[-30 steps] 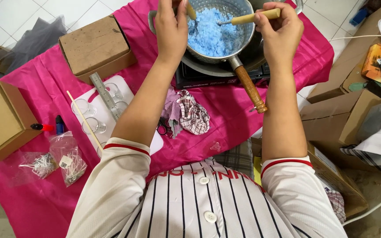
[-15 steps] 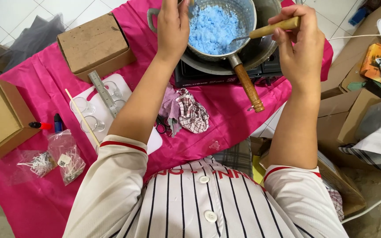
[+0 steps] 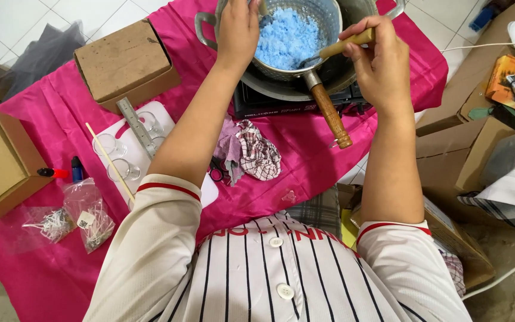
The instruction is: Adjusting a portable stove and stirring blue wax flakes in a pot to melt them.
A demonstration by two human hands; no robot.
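You are stirring: your right hand [image 3: 382,65] has its fingers pinching the wooden-handled spoon [image 3: 344,43], whose tip sits in the blue flakes [image 3: 287,39]. Your left hand [image 3: 238,30] grips a second tool above the saucepan [image 3: 323,71]. Next, turn the unmelted clumps steadily.

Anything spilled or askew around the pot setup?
Nothing is clearly spilled; the blue flakes stay inside the small pan. One oddity: the pan's wooden handle juts out past the stove, over the pink cloth, where an arm could knock it.
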